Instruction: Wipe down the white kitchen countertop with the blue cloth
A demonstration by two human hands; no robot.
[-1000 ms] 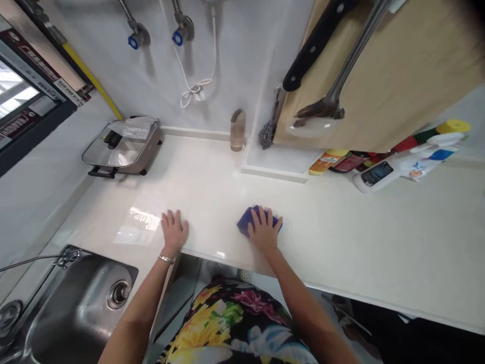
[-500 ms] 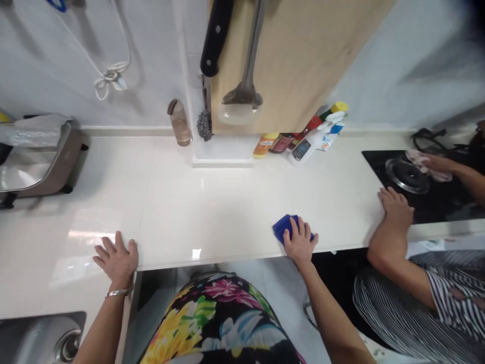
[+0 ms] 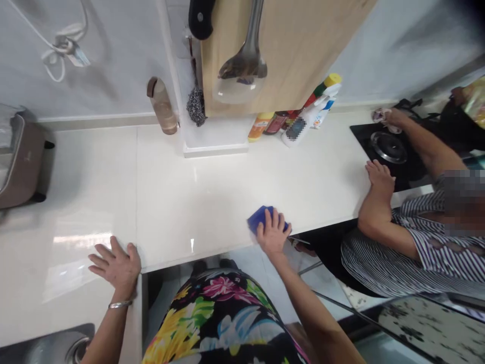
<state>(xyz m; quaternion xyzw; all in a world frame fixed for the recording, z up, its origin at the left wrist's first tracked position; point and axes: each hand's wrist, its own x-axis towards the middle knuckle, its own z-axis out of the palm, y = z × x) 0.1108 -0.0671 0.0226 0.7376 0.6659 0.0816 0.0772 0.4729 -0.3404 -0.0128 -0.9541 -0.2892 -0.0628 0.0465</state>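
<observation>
My right hand [image 3: 273, 235] presses a folded blue cloth [image 3: 256, 218] onto the white countertop [image 3: 212, 192], close to its front edge. The fingers lie over the cloth, hiding part of it. Off to the left, my left hand [image 3: 118, 265] rests palm down on the counter with its fingers spread and nothing in it. A silver bangle [image 3: 120, 304] circles that wrist.
A co-worker's hand wipes by the black hob [image 3: 407, 169] with a cloth [image 3: 385, 120]; their other hand [image 3: 380, 177] leans on the counter. Bottles [image 3: 301, 126] and a brown-capped bottle [image 3: 163, 108] stand by the wall. An electric pan [image 3: 22, 162] and sink [image 3: 56, 346] are left.
My right hand and the blue cloth have shifted left along the counter edge. My left hand stays in place. The view has tilted, and the co-worker's cloth has moved toward the hob's back.
</observation>
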